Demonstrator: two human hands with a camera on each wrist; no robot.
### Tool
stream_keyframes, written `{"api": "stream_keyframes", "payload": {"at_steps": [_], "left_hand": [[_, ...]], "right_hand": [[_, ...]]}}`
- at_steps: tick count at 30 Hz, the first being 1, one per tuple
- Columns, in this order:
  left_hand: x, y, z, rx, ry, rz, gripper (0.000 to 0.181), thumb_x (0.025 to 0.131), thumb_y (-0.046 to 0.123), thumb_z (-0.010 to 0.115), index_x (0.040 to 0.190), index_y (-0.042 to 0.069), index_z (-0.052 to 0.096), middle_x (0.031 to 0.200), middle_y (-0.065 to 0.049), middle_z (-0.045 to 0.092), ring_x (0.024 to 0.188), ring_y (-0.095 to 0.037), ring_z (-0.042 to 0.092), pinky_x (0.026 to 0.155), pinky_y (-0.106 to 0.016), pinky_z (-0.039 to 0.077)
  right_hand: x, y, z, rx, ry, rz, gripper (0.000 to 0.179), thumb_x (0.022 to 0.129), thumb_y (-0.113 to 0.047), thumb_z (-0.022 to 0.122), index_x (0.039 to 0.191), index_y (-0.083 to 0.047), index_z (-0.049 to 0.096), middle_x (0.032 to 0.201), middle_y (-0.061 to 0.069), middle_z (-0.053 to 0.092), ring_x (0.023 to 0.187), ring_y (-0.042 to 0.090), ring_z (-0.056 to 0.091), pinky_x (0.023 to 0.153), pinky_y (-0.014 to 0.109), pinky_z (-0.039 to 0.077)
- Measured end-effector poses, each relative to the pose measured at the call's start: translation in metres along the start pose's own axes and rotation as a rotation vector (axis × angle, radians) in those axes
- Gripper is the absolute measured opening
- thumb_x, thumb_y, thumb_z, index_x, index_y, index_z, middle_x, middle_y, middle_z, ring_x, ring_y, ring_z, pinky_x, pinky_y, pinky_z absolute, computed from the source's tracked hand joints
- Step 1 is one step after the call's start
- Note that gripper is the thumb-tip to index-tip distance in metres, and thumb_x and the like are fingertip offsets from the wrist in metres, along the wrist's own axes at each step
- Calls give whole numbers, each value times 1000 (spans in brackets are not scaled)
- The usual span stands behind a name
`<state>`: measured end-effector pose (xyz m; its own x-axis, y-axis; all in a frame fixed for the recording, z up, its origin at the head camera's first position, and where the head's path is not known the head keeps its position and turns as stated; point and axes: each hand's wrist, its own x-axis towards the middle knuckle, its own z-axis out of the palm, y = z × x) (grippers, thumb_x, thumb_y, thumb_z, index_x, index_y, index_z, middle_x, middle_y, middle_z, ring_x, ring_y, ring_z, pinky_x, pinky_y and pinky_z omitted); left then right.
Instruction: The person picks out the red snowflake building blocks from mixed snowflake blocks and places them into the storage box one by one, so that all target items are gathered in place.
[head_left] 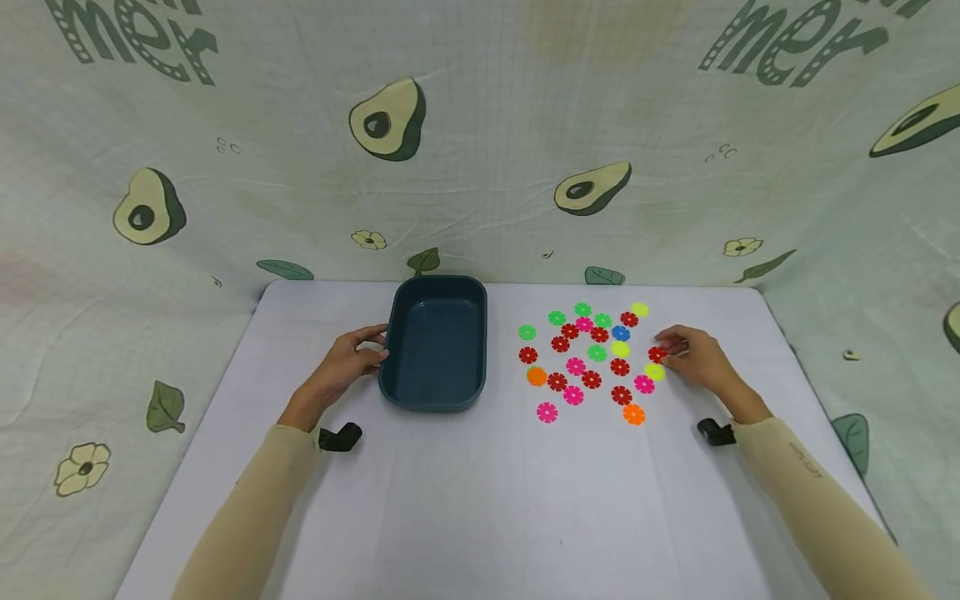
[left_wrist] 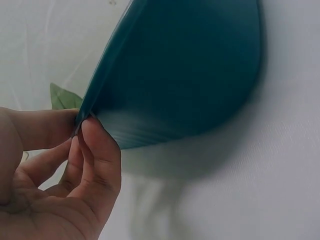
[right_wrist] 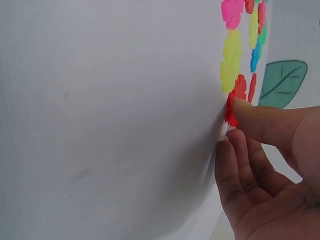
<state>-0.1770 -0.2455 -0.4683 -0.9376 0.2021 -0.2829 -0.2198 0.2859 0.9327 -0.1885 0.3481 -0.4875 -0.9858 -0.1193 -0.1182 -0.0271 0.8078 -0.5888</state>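
Observation:
A dark teal rectangular tray stands on the white table, left of the middle. My left hand is at its left side; the left wrist view shows the thumb and fingers pinching the tray's rim. Right of the tray lie several flower-shaped plastic discs in red, pink, green, yellow, orange and blue. At their right edge my right hand pinches a red disc between thumb and fingers. A yellow disc lies just below it, and a pink disc a little nearer.
Black wrist cameras show under the left sleeve and the right sleeve. A cloth backdrop printed with avocados hangs behind the table. An orange disc lies at the near side of the scattered discs.

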Motion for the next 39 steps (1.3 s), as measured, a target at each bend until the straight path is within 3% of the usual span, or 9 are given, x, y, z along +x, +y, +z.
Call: {"api": "stream_keyframes", "payload": {"at_steps": [5,9,18,22,26,31,39], "left_hand": [[-1,2,0,14,4,-13,60,107,2,57,163,1,37,137,-20,44,85,-9,59,81,-24,56],[-2,3,0,21,7,-25,60,107,2,58,163,2,37,137,-20,44,86,-10,58,81,-26,56],[-2,5,1,23,17,-24,60,106,2,58,162,1,38,137,-20,45,85,-10,58,81,-27,56],[-1,5,1,22,17,-30,59,106,3,59,162,2,39,137,-20,46,85,-11,58,80,-26,56],[0,5,1,22,13,-32,59,107,3,58,162,2,39,138,-21,45,87,-12,58,80,-25,56],[0,6,1,30,16,-36,58,107,2,57,162,2,39,137,-21,45,88,-13,57,79,-24,56],[0,7,1,27,15,-43,58,106,1,57,162,1,40,136,-20,46,87,-13,57,77,-24,56]], "right_hand": [[2,1,-2,7,-14,17,38,94,7,74,129,10,62,113,28,64,105,43,61,93,50,55],[2,0,-2,22,-21,20,39,94,7,74,130,10,61,112,28,63,106,44,60,93,51,55],[2,2,1,47,13,29,38,95,2,75,130,9,62,112,28,63,104,44,62,87,43,58],[0,4,3,65,49,11,35,96,4,73,129,9,63,113,28,64,105,46,64,82,29,57],[0,1,3,98,111,-28,33,96,6,72,128,10,64,113,29,64,102,46,65,75,10,48],[1,-18,3,160,138,-71,34,96,7,72,128,11,63,114,30,64,102,45,64,75,0,41],[7,-62,14,231,90,-99,34,98,6,70,131,11,62,121,31,64,108,46,65,77,2,44]]}}
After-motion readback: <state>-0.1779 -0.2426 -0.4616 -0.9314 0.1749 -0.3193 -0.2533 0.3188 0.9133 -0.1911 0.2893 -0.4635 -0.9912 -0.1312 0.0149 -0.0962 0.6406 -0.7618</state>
